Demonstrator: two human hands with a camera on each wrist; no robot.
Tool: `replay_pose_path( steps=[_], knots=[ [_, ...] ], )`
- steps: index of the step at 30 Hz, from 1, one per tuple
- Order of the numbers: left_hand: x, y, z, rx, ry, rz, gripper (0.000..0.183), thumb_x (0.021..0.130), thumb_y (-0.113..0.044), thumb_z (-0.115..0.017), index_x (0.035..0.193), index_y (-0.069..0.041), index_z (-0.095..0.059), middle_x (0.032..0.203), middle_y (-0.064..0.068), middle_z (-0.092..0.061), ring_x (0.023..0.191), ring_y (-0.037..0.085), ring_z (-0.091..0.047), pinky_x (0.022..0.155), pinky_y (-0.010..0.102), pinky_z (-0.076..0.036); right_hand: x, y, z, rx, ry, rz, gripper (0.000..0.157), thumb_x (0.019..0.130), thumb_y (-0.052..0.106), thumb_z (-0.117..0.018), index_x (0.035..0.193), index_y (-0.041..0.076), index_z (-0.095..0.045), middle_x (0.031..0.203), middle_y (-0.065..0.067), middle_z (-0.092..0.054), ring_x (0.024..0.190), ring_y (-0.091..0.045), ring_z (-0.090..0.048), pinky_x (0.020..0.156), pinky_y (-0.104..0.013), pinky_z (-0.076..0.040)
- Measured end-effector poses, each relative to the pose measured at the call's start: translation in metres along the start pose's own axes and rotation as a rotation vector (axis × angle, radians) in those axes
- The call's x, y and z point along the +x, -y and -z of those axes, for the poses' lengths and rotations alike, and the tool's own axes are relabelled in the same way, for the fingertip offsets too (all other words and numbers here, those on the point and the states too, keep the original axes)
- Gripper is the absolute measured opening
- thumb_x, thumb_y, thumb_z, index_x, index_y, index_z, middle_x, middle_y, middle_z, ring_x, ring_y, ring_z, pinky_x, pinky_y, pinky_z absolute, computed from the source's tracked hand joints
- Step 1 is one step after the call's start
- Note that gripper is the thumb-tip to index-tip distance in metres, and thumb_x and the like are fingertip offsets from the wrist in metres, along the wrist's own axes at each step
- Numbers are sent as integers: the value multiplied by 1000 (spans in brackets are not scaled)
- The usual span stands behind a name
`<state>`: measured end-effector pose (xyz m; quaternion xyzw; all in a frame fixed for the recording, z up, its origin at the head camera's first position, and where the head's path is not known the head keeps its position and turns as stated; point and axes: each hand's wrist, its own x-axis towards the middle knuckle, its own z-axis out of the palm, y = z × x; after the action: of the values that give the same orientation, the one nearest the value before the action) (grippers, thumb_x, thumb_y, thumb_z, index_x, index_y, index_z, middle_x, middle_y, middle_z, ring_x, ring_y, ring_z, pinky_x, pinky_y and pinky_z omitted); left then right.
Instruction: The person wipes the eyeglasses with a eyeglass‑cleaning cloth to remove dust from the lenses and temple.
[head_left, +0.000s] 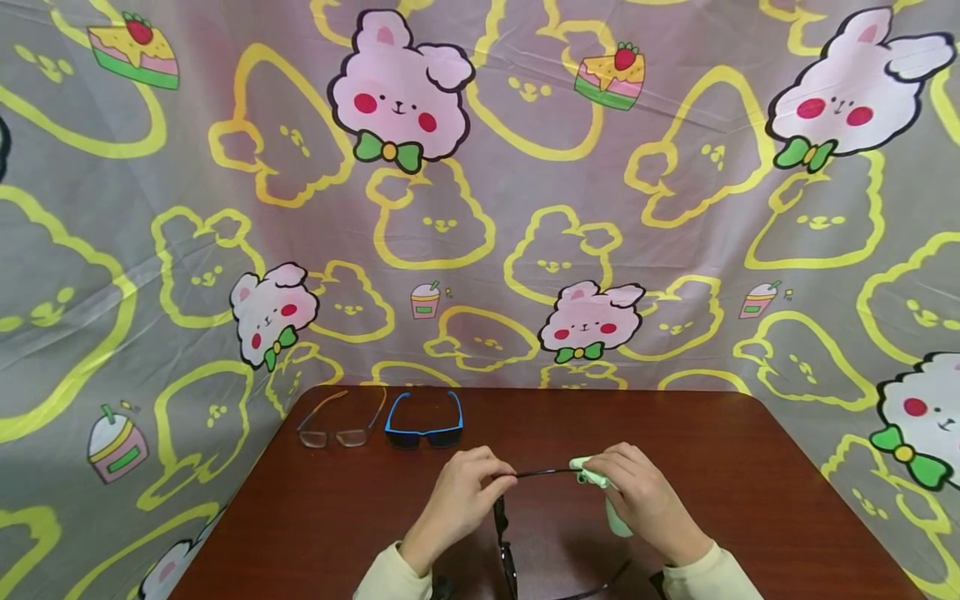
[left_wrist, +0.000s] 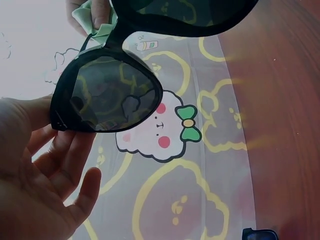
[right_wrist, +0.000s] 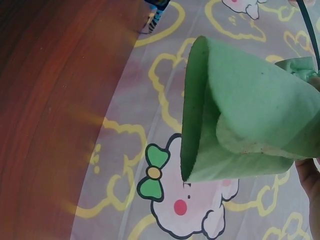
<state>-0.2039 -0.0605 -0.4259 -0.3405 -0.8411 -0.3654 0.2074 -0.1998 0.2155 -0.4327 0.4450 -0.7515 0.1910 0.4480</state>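
Black sunglasses are held over the near part of the table, with one temple stretched between the two hands. My left hand pinches them at the corner where that temple meets the front. In the left wrist view both dark lenses show, the nearer lens just beyond the fingers. My right hand grips a pale green cloth around the far end of the temple. A wide fold of the cloth hangs loose in the right wrist view. The other temple extends low over the table.
Clear-lensed eyeglasses rest at the back left of the brown table. Blue-framed sunglasses lie beside them with temples unfolded. A grey curtain printed with rabbits surrounds the back and sides.
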Motion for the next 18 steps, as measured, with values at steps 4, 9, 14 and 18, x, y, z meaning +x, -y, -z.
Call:
replay_pose_path(
  steps=[4, 9, 14, 18],
  knots=[
    [-2, 4, 1, -25, -20, -3, 4, 83, -18, -73, 85, -20, -74, 76, -16, -58, 67, -1, -48, 65, 22, -40, -1, -1, 1, 16, 15, -27, 33, 102, 20, -39, 96, 5, -68, 93, 2, -64, 83, -15, -56, 76, -24, -42],
    [-3, 6, 3, -63, -11, 17, 4, 85, -20, -71, 86, -19, -74, 77, -16, -58, 66, 0, -47, 63, 21, -38, -4, 0, 2, 45, 34, -65, 33, 102, 26, -41, 98, 6, -68, 95, 4, -64, 85, -14, -55, 78, -21, -43],
    [-4, 7, 5, -82, 17, 38, 6, 86, -21, -70, 87, -17, -75, 78, -17, -58, 67, 0, -47, 63, 21, -38, -8, -2, 3, 54, 30, -60, 32, 101, 24, -42, 97, 5, -67, 95, 3, -65, 84, -14, -56, 78, -21, -43],
    [-3, 7, 7, -106, 32, 52, 5, 86, -19, -70, 87, -19, -75, 78, -18, -58, 67, 0, -48, 63, 21, -38, -9, -5, 3, 48, 22, -50, 30, 101, 22, -43, 97, 5, -67, 94, 3, -64, 84, -15, -56, 78, -21, -43]
  ],
)
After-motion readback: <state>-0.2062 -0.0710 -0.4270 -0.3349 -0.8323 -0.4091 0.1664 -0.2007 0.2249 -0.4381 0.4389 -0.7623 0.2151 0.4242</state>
